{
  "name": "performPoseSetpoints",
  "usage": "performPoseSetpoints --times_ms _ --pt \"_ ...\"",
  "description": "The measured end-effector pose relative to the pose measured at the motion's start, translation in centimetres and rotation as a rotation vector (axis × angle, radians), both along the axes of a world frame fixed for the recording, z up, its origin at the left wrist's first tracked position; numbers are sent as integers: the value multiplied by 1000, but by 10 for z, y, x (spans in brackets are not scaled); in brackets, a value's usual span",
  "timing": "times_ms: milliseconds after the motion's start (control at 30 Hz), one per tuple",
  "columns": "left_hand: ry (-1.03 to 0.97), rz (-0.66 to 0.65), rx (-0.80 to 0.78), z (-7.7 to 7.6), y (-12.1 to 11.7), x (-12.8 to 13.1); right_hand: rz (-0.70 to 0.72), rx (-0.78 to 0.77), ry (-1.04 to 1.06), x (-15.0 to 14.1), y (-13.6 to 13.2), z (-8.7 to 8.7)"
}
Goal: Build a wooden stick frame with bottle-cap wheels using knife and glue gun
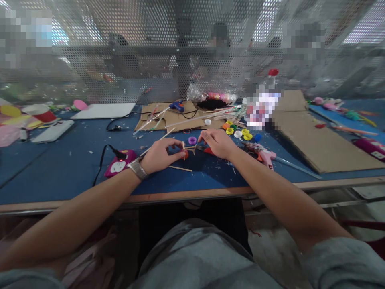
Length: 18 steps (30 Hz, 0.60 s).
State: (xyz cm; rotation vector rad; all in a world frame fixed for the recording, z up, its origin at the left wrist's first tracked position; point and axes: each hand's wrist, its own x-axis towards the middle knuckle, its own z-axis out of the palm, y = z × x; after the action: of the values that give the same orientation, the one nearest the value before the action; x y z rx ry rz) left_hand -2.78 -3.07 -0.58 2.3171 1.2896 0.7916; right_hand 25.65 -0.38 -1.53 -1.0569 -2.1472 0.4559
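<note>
My left hand (pixel 161 154) is closed, its thumb and fingers pinching a small frame of thin wooden sticks (pixel 190 148). An orange-red bottle cap (pixel 186 154) sits at the frame, by the fingertips. My right hand (pixel 218 143) is just to the right, fingers curled and bent toward the frame; whether anything is between them is too small to make out. Beneath that hand, a red-handled tool (pixel 208 150) with a dark metal tip lies on the table. A purple bottle cap (pixel 192 140) rests between the hands. Loose wooden sticks (pixel 180 168) lie near my left hand.
A purple power strip (pixel 121 162) with a plugged-in cable stands left. A pink glue gun (pixel 266 155) lies right, near cardboard (pixel 327 144). Several bottle caps (pixel 238 134), a blue glue gun (pixel 177 106) and a red-capped bottle (pixel 272 78) are behind. A perforated metal screen (pixel 150 52) closes the back.
</note>
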Motion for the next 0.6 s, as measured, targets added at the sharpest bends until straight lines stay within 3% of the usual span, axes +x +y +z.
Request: performPoseSetpoints --times_ms 600 --pt "11 10 -1 -2 1 0 -69 -9 -79 -4 0 -1"
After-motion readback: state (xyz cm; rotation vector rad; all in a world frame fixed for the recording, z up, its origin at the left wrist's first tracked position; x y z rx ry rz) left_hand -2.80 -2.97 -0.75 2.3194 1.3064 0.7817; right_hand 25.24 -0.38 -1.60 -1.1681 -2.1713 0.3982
